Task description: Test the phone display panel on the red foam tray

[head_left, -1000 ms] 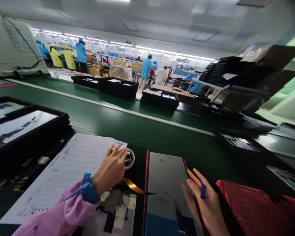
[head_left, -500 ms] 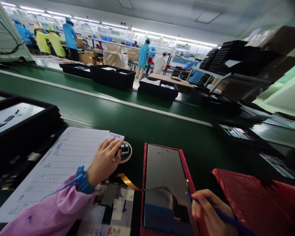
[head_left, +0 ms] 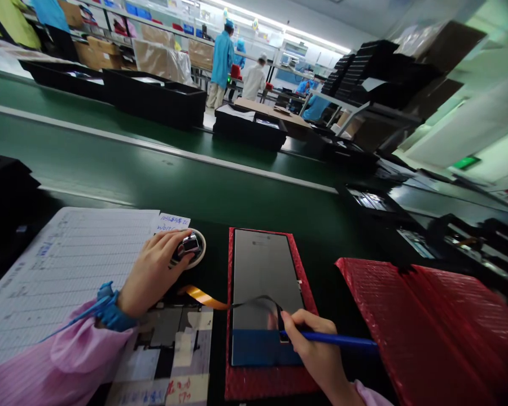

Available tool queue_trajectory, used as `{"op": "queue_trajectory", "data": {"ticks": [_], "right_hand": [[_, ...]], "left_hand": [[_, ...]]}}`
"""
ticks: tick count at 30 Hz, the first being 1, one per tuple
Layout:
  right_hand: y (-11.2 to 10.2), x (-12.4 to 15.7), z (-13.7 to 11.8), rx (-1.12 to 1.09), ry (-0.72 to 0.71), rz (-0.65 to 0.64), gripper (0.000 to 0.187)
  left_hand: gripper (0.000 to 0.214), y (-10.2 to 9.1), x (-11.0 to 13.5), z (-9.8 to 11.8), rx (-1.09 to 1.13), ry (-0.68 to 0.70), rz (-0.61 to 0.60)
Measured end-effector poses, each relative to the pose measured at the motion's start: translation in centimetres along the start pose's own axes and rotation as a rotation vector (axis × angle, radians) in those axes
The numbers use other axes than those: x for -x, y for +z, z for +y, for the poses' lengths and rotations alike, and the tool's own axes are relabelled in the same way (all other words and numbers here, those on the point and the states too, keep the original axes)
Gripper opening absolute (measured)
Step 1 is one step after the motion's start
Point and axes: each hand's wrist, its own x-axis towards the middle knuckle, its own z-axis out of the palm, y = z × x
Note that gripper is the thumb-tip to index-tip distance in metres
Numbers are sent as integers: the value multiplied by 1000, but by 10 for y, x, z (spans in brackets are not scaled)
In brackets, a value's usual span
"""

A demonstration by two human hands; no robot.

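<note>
Right hand (head_left: pixel 315 347) is clamped around a blue pen (head_left: pixel 338 339), which is held crosswise, its tip directed left over the lower right of a display panel (head_left: pixel 262 270); that grey, glossy panel is laid lengthwise on a red foam pad (head_left: pixel 271 384). Left hand (head_left: pixel 152 274) is curled onto a tape roll (head_left: pixel 200 254), left of the panel.

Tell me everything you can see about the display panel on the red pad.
The display panel is a flat, upright-oriented rectangle lying on the red pad, with a smooth grey, faintly reflective face, small printing near its far edge and a blue band across its near end. A thin dark cable arcs over its face from the orange ribbon. The right hand, holding a blue tool, overlaps its near right corner; whether the tool's tip touches the panel can't be told.
</note>
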Motion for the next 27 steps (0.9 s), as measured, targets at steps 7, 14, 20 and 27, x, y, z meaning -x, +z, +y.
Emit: {"op": "queue_trajectory", "data": {"ticks": [7, 14, 20, 27], "right_hand": [[1, 2, 4, 23, 43, -4, 46], [1, -1, 5, -19, 99, -28, 46], [-6, 1, 11, -129, 193, 85, 46], [-10, 2, -4, -195, 122, 45, 34]], "left_hand": [[37, 1, -1, 1, 0, -1, -8], [38, 1, 0, 0, 13, -8, -11], [37, 1, 0, -2, 40, -8, 3], [36, 0, 0, 0, 138, -47, -4]]}}
